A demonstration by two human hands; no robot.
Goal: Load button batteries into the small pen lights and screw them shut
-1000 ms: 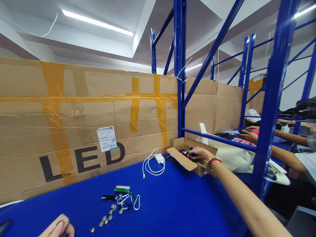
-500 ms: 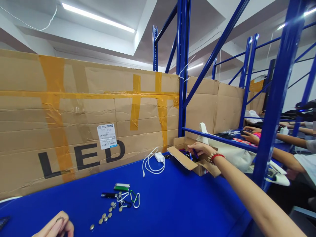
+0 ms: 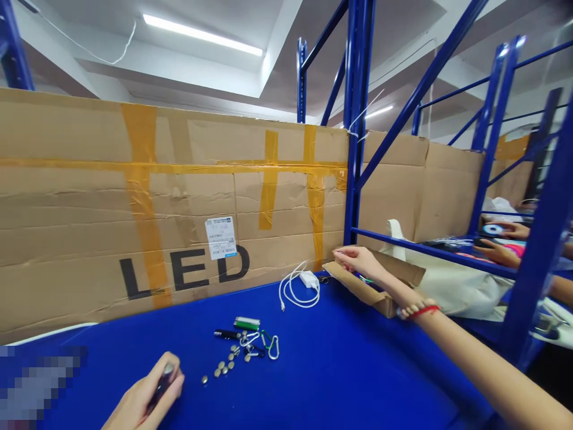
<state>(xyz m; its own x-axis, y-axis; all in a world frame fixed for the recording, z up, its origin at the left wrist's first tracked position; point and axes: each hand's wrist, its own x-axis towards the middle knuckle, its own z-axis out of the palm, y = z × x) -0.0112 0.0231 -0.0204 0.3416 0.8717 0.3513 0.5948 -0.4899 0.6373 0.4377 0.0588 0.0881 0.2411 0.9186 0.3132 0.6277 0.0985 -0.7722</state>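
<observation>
My left hand (image 3: 138, 400), low at the left, is closed around a dark tube (image 3: 157, 391) with a silvery end by the thumb. At the right, my right hand (image 3: 363, 263) is over the open cardboard box (image 3: 356, 285), its fingertips pinched together. Whatever they may hold is too small to make out. A bit of green shows inside the box, the rest hidden by the hand and flap. Between my hands lie several button cells (image 3: 221, 365), a black pen-shaped torch (image 3: 227, 334), a green and silver tube (image 3: 247, 323) and small carabiners (image 3: 274, 347).
A white charger (image 3: 308, 278) with a coiled cable lies by the cardboard wall (image 3: 286, 203). A blue rack post (image 3: 353, 197) and rail rise beside the box. Beyond the rail are a white bag (image 3: 447, 289) and another person's hands (image 3: 499, 251).
My right hand has risen from inside the box to above its flap. My left hand has come up further into view, showing the dark tube. The camera has turned a little left.
</observation>
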